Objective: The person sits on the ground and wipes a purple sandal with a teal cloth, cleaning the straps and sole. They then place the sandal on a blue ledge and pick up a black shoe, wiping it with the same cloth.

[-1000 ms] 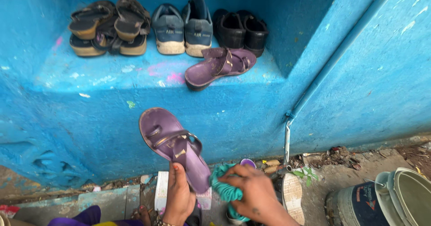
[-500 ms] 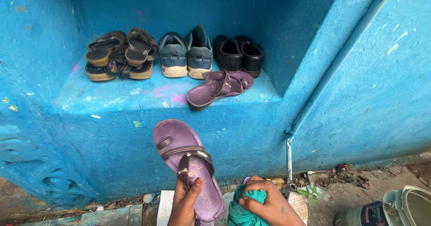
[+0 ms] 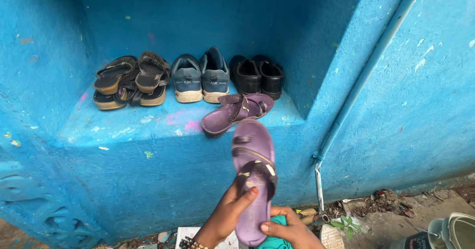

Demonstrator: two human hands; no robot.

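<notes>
Setting: blue painted ledge [image 3: 148, 130] in a wall niche, shoes along its back edge.
Sandal: purple sandal [image 3: 253, 179] held upright below the ledge's front edge; its mate [image 3: 237, 113] lies there.
Grip: left hand [image 3: 228, 214] clamped on the sole's side; right hand [image 3: 289, 229] closed on a teal cloth [image 3: 272, 234], thumb on the heel.
Handling: likely light, flexible; hold by the sole.

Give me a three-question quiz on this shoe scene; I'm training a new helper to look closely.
1. True or false: the left hand grips the purple sandal by its heel end.
2. What does the right hand press against that sandal?
A. a teal cloth
B. a brush
C. a sponge
3. Fill in: on the blue ledge, the second purple sandal lies in front of the ______ shoes.

Key: 1 true; 2 A, the teal cloth; 3 black, the black shoes.
</notes>
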